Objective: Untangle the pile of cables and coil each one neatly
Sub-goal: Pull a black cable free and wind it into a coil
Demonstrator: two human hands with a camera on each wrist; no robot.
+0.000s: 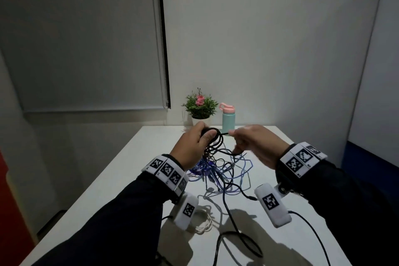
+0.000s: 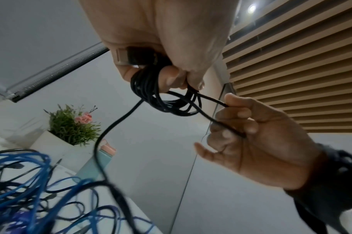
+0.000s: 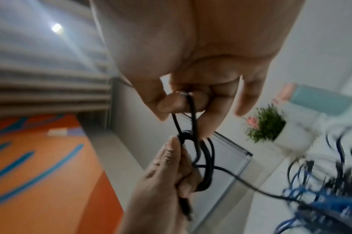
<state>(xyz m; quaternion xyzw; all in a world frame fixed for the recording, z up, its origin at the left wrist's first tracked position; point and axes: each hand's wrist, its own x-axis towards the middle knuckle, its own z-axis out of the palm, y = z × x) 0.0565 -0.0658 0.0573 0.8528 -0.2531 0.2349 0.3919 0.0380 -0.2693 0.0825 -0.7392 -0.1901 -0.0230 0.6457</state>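
Observation:
Raised above the white table (image 1: 129, 157), my left hand (image 1: 195, 142) grips a small coil of black cable (image 1: 214, 139), with its USB plug (image 2: 131, 56) tucked under the fingers. Close on the right, my right hand (image 1: 248, 142) pinches a loop of the same black cable (image 2: 217, 120) between thumb and fingers (image 3: 171, 104). From the coil (image 2: 167, 101) a black strand hangs down into the tangled pile of blue and black cables (image 1: 224, 170) lying on the table below both hands. The pile also shows blurred in the right wrist view (image 3: 321, 197).
A small potted plant (image 1: 200, 107) and a teal bottle with a pink lid (image 1: 227, 118) stand at the table's far edge by the wall. A white cable coil (image 1: 204, 222) and a thick black cable loop (image 1: 241, 242) lie near the front.

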